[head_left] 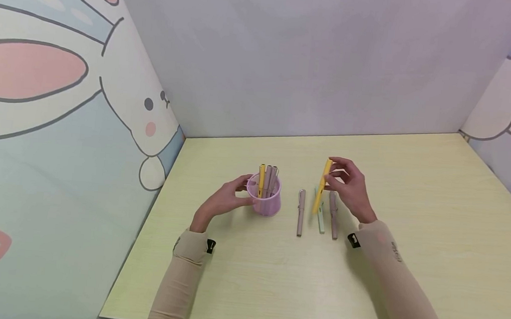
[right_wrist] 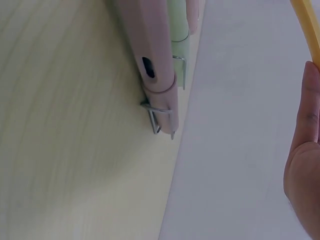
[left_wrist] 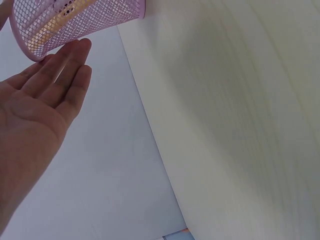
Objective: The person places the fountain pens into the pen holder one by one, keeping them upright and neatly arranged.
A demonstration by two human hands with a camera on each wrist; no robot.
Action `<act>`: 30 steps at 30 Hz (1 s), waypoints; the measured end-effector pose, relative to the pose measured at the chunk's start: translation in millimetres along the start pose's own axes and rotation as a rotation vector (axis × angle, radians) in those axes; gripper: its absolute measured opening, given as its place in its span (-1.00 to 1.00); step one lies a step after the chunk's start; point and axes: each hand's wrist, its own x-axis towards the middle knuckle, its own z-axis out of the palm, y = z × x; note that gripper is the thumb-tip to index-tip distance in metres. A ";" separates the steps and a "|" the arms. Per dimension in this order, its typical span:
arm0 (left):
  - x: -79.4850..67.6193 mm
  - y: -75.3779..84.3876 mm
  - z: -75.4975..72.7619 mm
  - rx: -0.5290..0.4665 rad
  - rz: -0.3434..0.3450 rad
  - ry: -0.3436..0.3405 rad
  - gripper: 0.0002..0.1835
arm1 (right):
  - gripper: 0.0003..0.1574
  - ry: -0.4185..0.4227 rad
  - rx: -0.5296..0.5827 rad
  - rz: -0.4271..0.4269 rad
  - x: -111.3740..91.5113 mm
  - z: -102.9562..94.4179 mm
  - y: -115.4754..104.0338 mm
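A pink mesh pen holder (head_left: 267, 209) stands on the left part of the table with a yellow pen (head_left: 261, 180) and greyish-mauve pens (head_left: 268, 180) upright in it. My left hand (head_left: 227, 197) holds it from the left, thumb at the near side and fingers behind; in the left wrist view those fingers (left_wrist: 75, 75) lie along the mesh. Above the table, my right hand (head_left: 350, 187) pinches a yellow pen (head_left: 322, 187) near its upper end, tilted with the lower end toward the table. Below it lie a mint-green pen (head_left: 321, 221), partly covered, and two mauve pens (head_left: 301, 213), (right_wrist: 150, 60) on either side.
The pale wood-grain table (head_left: 273, 281) meets a plain light wall (head_left: 313, 59) at the back. A wall with a painted rabbit (head_left: 129, 104) borders the left side, and another painted panel (head_left: 503, 99) stands at the right.
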 end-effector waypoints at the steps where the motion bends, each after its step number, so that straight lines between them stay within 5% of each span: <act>1: -0.1 0.4 -0.1 0.001 -0.003 -0.001 -0.16 | -0.41 -0.001 0.007 -0.004 0.7 1.3 -0.4; 30: -0.1 2.2 -2.2 -0.022 0.000 -0.012 -0.18 | -0.35 0.014 0.049 -0.096 15.5 39.8 -9.9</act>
